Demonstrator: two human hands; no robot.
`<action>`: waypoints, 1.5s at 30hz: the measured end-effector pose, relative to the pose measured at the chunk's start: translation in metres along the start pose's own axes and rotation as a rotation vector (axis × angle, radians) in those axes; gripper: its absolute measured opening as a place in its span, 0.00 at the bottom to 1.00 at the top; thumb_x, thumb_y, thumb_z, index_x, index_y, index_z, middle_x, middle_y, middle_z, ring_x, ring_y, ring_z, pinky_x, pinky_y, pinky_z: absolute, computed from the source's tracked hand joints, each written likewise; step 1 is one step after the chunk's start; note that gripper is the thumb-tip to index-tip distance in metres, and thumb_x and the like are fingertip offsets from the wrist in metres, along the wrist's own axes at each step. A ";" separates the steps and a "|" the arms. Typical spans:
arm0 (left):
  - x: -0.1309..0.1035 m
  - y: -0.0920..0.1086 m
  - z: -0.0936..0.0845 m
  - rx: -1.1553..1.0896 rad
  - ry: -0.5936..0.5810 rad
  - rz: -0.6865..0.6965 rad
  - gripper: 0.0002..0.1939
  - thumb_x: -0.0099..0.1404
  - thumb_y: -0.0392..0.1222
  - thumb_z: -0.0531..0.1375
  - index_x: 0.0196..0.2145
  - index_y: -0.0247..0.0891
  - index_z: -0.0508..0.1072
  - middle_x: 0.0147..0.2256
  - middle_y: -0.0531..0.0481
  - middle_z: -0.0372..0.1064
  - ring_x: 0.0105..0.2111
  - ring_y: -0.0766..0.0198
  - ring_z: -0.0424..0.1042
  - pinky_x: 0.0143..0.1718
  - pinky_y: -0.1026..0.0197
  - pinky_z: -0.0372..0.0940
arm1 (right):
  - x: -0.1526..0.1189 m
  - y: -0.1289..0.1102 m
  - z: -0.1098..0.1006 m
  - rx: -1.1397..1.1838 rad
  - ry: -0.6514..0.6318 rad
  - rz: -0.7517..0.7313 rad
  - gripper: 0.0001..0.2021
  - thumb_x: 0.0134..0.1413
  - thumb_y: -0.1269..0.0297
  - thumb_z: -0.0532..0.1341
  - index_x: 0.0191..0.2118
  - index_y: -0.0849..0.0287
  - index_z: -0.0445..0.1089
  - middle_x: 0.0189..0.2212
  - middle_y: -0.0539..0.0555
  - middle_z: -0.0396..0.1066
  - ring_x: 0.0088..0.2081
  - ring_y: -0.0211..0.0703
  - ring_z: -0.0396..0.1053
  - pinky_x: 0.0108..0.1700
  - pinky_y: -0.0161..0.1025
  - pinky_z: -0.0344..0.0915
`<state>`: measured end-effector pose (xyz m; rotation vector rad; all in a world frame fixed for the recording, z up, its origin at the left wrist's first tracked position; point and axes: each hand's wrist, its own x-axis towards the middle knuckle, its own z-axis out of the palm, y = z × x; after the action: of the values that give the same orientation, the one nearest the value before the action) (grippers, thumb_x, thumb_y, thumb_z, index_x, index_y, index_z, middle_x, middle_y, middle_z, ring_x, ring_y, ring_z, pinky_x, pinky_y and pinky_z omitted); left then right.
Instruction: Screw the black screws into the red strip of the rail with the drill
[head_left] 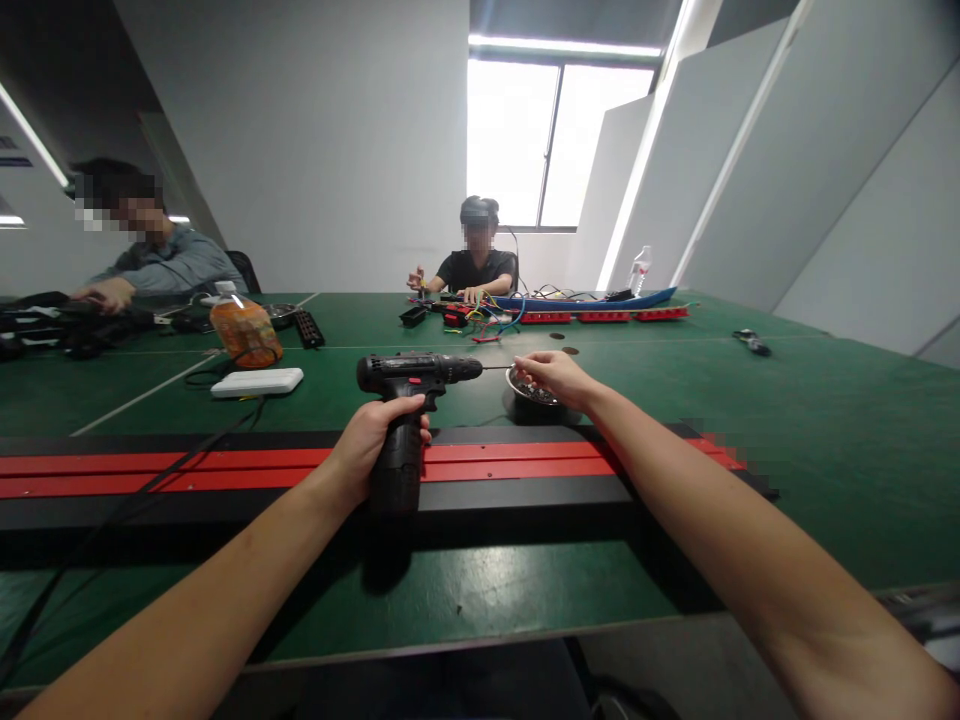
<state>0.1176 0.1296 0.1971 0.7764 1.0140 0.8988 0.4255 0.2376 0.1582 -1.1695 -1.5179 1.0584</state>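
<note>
My left hand [379, 445] is wrapped round the grip of a black cordless drill [405, 375], which points to the right with a long thin bit [496, 367] in its chuck. At the tip of that bit, the fingers of my right hand [553, 375] are pinched together; whatever they hold is too small to make out. Just below them stands a round metal bowl [534, 400] with small parts in it, probably screws. Under the drill and my forearms, a long black and red bar [517, 460] lies across the table.
On the green table [787, 420] are an orange drink bottle [246, 328], a white power bank [257, 382] with a black cable, and red strips with wires [585, 316]. One person [478, 260] sits opposite, another person [165, 260] at the left. A clear bottle [640, 270] stands far back.
</note>
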 end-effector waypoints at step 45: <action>0.001 0.000 0.000 -0.054 -0.021 0.023 0.08 0.59 0.39 0.64 0.32 0.30 0.72 0.25 0.48 0.69 0.20 0.66 0.71 0.18 0.63 0.69 | -0.008 -0.012 0.005 0.006 -0.025 0.098 0.15 0.55 0.54 0.66 0.34 0.65 0.77 0.37 0.60 0.77 0.25 0.33 0.64 0.24 0.30 0.58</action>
<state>0.1182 0.1302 0.1968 0.7518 0.9600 0.9327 0.4198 0.2267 0.1677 -1.2407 -1.4884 1.1464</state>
